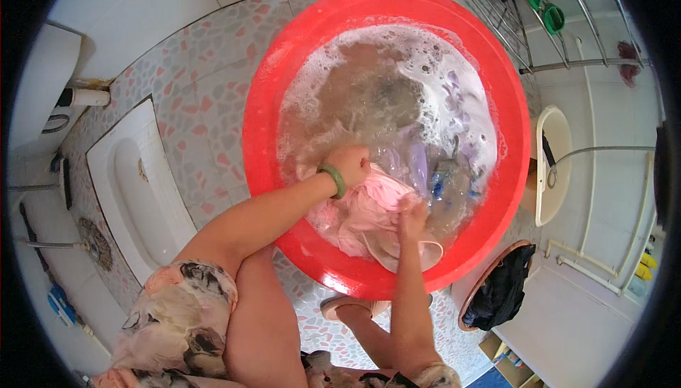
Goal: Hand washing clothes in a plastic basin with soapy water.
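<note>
A large red basin (266,90) stands on the floor in front of me, holding murky, foamy water. Pink wet fabric (383,193), apparently a garment, is bunched up near the basin's front side. My left hand (349,166), with a green bangle (333,181) on its wrist, is closed on the fabric's left end in a fist. On the fabric's right end my right hand (411,219) is also closed. A pale, curved-rim thing (430,252) lies partly under my right wrist; its kind is unclear. Purple and blue fabric (418,164) shows in the water beyond my right hand.
On the left, a white squat toilet (138,182) is set in the patterned floor. A bucket of dark clothes (500,292) stands at the right, near a cream basin (555,168). A metal rack (525,19) with green slippers (543,5) is at the far right.
</note>
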`<action>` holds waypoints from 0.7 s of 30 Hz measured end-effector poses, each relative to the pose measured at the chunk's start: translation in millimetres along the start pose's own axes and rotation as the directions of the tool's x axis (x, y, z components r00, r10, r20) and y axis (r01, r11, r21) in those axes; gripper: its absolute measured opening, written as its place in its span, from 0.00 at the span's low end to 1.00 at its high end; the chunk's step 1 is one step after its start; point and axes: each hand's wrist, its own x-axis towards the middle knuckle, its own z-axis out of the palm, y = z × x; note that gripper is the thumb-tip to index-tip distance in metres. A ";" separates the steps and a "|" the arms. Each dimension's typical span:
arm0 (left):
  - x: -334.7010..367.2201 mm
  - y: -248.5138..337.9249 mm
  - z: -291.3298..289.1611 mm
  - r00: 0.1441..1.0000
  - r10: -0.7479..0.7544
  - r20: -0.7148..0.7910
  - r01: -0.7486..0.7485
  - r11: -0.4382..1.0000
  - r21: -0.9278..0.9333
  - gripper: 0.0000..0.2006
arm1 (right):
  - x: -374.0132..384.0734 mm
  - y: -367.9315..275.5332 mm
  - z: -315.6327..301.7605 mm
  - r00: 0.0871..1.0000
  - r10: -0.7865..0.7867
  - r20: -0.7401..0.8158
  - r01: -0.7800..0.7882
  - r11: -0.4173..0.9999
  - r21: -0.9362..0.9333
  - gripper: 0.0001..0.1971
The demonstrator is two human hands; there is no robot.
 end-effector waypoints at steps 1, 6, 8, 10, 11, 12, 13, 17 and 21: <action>0.5 3.8 -0.6 0.987 0.158 0.030 -0.159 0.986 0.055 0.14 | -15.9 -2.4 7.6 0.992 -0.107 -0.066 0.101 0.991 -0.093 0.20; -14.9 5.1 0.5 0.866 -0.044 0.497 0.471 0.400 -0.786 0.22 | -61.3 -158.9 -15.2 0.968 -0.125 0.218 0.045 0.941 0.335 0.13; -8.7 -7.8 7.1 0.747 0.073 0.661 0.597 0.363 -0.715 0.21 | -54.0 -197.2 -13.4 0.891 -0.452 0.047 0.410 0.844 0.346 0.11; -9.5 -6.6 9.2 0.754 0.038 0.655 0.587 0.406 -0.700 0.21 | -35.2 -197.9 2.8 0.872 -0.486 0.063 0.455 0.850 0.265 0.11; -12.8 -4.7 8.0 0.763 -0.003 0.646 0.581 0.442 -0.683 0.21 | -26.8 -195.7 11.9 0.850 -0.519 0.091 0.497 0.847 0.189 0.11; -16.5 -2.7 7.2 0.771 -0.044 0.635 0.575 0.477 -0.665 0.21 | -16.0 -191.7 18.2 0.896 -0.432 0.100 0.417 0.897 0.145 0.11; -21.9 -3.5 4.4 0.780 -0.093 0.619 0.571 0.510 -0.643 0.21 | -7.0 -183.5 24.1 0.933 -0.342 0.109 0.331 0.937 0.108 0.11; -20.5 -3.0 1.7 0.837 -0.208 0.506 0.476 0.731 -0.488 0.19 | 31.8 -70.2 29.8 0.957 -0.060 0.284 0.147 0.944 -0.297 0.16; -11.0 -3.5 -2.3 0.937 -0.247 0.247 0.305 0.924 -0.232 0.19 | 7.6 5.7 5.4 0.976 -0.142 0.166 0.182 0.949 -0.257 0.18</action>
